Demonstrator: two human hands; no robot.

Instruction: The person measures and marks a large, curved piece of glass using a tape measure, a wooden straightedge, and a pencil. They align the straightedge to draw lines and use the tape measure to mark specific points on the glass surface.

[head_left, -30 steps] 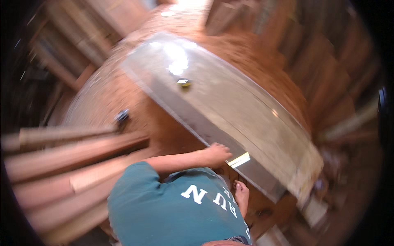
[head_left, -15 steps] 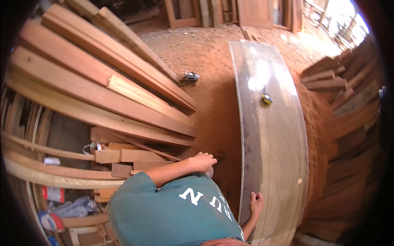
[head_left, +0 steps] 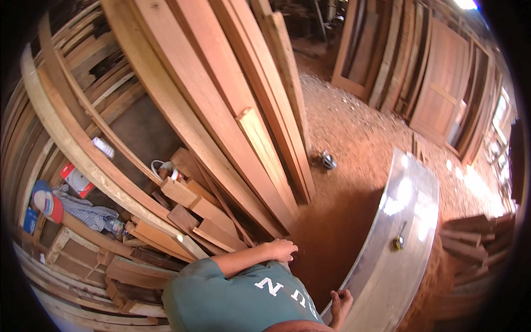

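Note:
My left hand [head_left: 281, 250] is held in front of my body, fingers curled together. No object shows in it, though its underside is hidden. My right hand [head_left: 341, 301] is a loose fist beside the left edge of a long workbench with a smooth, shiny top [head_left: 381, 271]; nothing shows in it. Farther along that top lies a black and yellow tape measure [head_left: 398, 242], apart from both hands. Long sawn wooden boards [head_left: 204, 105] reach toward me from the far left, their near ends not far beyond my left hand.
Wood offcuts [head_left: 213, 224] are heaped left of my left arm. A power tool [head_left: 327, 160] sits on the reddish dirt floor past the board ends. Door panels [head_left: 440, 83] lean at the back, and stacked timber [head_left: 467, 243] lies right of the workbench. A cap [head_left: 48, 202] and striped cloth [head_left: 86, 213] are far left.
My view has swung left, so the boards fill more of it and the workbench has shifted right. Both hands stay loosely curled; my right hand now appears at the workbench's edge rather than over its top.

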